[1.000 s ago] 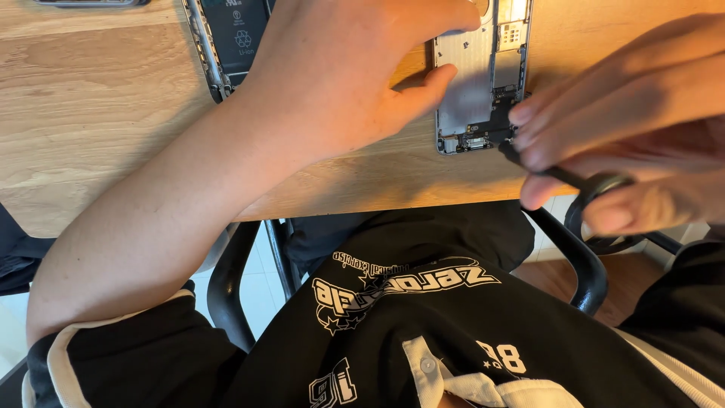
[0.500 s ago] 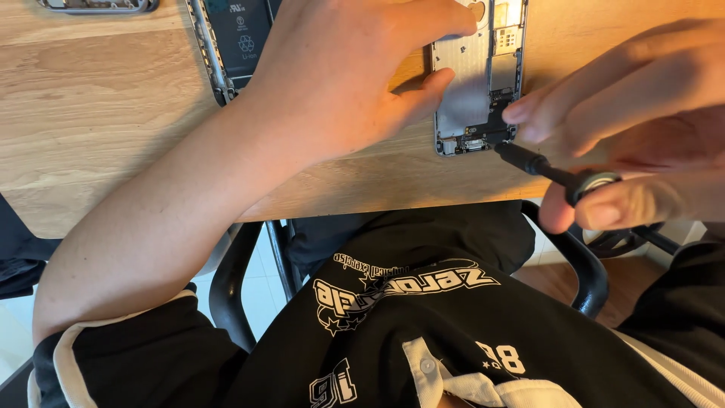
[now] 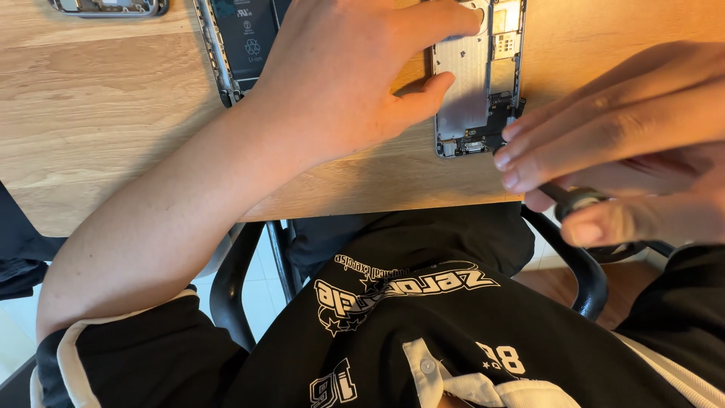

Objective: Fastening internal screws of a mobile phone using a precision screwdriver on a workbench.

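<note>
Table: your wooden table [image 3: 113, 113] fills the top of the view, and you sit at its near edge.
Left hand: your left hand [image 3: 355, 75] lies flat and spread out on the table. One finger and the thumb press on the phone shell. It grips nothing.
Right hand: your right hand [image 3: 619, 151] is curled tight around a small screwdriver [image 3: 570, 202]. Most of the tool is hidden by your fingers.
Phone shell: the open phone shell [image 3: 479, 83] lies flat between your two hands, near the table edge. Its long side runs away from you.
Which way: the shell's near end is just left of your right fingertips, so your right hand is closer to that end.
Other phone: a second open phone [image 3: 242, 38] lies to the left, partly under your left hand.
</note>
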